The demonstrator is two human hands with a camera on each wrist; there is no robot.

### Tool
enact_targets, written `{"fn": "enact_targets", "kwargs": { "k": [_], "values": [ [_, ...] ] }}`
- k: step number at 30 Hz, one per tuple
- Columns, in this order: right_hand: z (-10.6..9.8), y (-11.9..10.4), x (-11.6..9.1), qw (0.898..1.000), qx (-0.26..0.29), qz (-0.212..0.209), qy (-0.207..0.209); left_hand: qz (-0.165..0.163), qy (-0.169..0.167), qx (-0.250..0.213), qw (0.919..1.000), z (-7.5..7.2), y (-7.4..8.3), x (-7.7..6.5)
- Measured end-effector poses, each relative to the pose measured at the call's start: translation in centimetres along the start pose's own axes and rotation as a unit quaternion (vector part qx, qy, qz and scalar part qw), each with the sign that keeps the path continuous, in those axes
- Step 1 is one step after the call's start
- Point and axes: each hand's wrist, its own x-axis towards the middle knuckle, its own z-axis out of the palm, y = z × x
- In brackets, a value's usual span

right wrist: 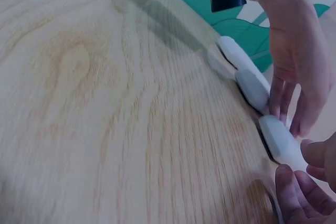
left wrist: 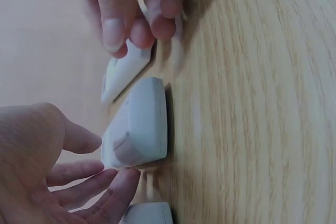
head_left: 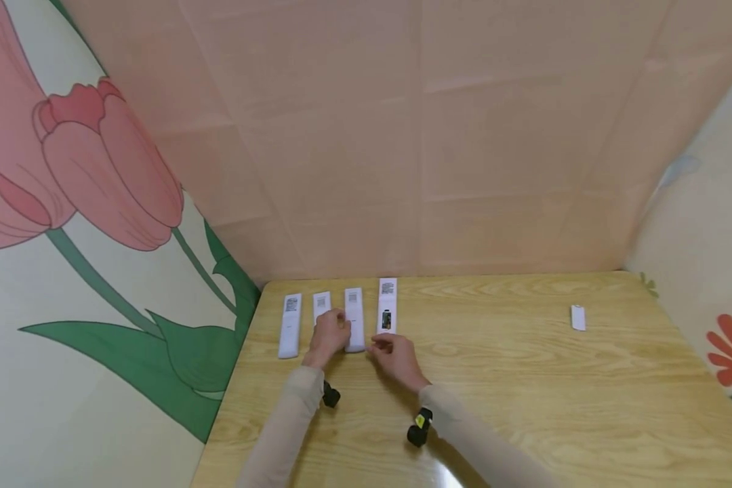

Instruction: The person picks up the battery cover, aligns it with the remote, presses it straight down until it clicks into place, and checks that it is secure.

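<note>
White remote controls lie face down in a row. My left hand (head_left: 329, 333) reaches over the second remote (head_left: 321, 300), its loosely bent fingers beside the third remote (head_left: 354, 325). In the left wrist view its fingertips (left wrist: 126, 179) are at the third remote's side; whether they touch it I cannot tell. My right hand (head_left: 399, 360) hovers at the near end of the fourth remote (head_left: 388, 301), fingers loosely curled, with nothing visible in them. That remote's battery compartment (head_left: 387, 320) is uncovered and shows dark contents. Part of the second remote is hidden by my left hand.
At the far left of the row lies another white remote (head_left: 289, 327). A small white cover-like piece (head_left: 578, 318) lies on the right of the wooden table (head_left: 494, 352). A pink sheet (head_left: 415, 149) hangs behind the table, and a tulip-painted wall (head_left: 110, 156) borders the left.
</note>
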Motion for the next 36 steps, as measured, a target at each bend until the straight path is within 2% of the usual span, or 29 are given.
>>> {"fn": "enact_targets", "kwargs": {
  "k": [8, 16, 21, 32, 36],
  "values": [
    [-1.6, 0.9, -0.2, 1.0, 0.001, 0.012, 0.004, 0.022, 0.013, -0.015, 0.9996, 0.2, 0.3, 0.2],
    [-3.9, 1.5, -0.3, 0.999, -0.012, 0.03, -0.004, 0.015, 0.012, -0.02, 0.9996, 0.9, 1.0, 0.5],
    [-5.6, 1.9, -0.2, 0.999, -0.012, 0.031, -0.008, 0.005, -0.005, -0.041, 0.9991, 1.3, 1.6, 0.8],
    [-9.5, 2.2, -0.4, 0.999, -0.042, 0.022, -0.008, 0.015, -0.012, -0.053, 0.9984, 2.5, 2.9, 1.0],
    [-10.9, 2.1, -0.3, 0.998, -0.048, 0.03, -0.003, -0.001, -0.022, -0.063, 0.9978, 3.2, 3.5, 1.1]
  ]
}}
